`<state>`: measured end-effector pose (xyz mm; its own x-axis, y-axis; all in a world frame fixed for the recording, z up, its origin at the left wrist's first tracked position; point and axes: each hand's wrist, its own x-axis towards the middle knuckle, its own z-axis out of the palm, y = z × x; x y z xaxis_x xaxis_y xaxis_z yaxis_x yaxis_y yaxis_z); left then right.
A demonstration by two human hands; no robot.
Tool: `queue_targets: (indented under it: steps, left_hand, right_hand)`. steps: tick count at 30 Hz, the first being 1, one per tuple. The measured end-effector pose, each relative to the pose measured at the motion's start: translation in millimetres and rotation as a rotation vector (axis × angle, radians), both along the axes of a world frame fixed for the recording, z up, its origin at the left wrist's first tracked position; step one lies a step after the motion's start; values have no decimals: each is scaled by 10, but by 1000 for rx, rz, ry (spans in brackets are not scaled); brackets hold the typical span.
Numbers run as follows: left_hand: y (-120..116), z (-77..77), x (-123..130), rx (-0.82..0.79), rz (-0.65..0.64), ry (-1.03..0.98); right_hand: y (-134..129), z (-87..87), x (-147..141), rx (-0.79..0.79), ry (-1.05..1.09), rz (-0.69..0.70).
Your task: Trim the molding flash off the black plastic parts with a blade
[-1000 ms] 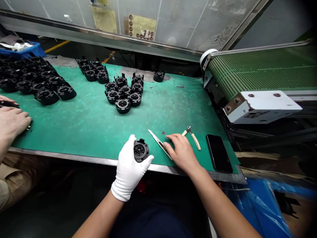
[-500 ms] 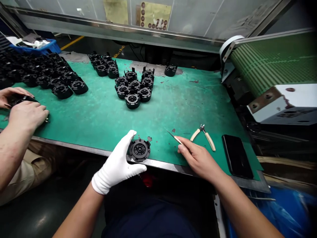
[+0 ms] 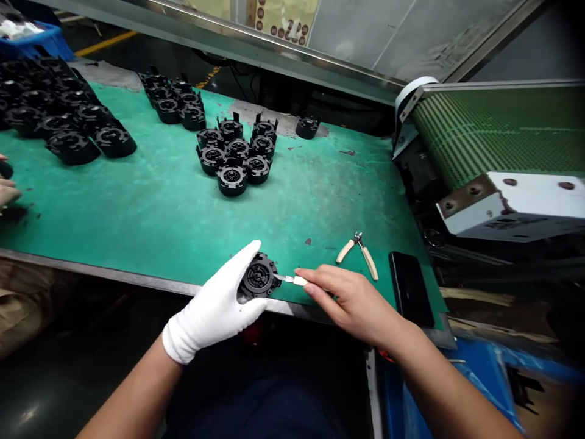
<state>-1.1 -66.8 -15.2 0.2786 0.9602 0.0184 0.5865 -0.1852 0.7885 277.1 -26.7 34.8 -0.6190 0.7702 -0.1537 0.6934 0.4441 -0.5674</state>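
Note:
My left hand (image 3: 223,299), in a white glove, curls around the left side of a round black plastic part (image 3: 258,275) at the table's front edge, thumb and fingers against its rim. My bare right hand (image 3: 342,292) grips a small knife (image 3: 298,280) by its pale handle. The knife's narrow blade points left and meets, or nearly meets, the right rim of the part. Cutting nippers (image 3: 359,253) with cream handles lie beyond my right hand, jaws facing away.
Several similar black parts (image 3: 232,177) stand grouped on the green table mat (image 3: 159,213), with more at far left. A phone (image 3: 411,289) lies on the right. A green conveyor belt (image 3: 498,128) borders the right side. Another person's hand (image 3: 7,194) shows at the left edge.
My right hand has moved left, bringing the knife blade to the part's right rim. My left hand has closed in on the part, which appears turned. The view has shifted.

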Motion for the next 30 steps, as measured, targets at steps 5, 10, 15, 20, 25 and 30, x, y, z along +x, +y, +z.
queue_targets:
  steps: [5, 10, 15, 20, 25, 30]
  left_hand:
    - [16, -175, 111, 124, 67, 59]
    - [23, -184, 125, 148, 67, 91]
    - [26, -162, 114, 122, 64, 108]
    - [28, -186, 119, 114, 62, 98]
    - [39, -141, 83, 69, 48, 116]
    - [87, -27, -67, -13, -100, 177]
  right_hand:
    - [-145, 0, -45, 64, -144, 24]
    - [42, -137, 216, 248, -474, -207]
    - [41, -53, 275, 167, -243, -190]
    - [-143, -40, 70, 169, -299, -52]
    - [34, -178, 252, 265, -415, -267]
    - [-12, -210, 281, 83, -198, -257]
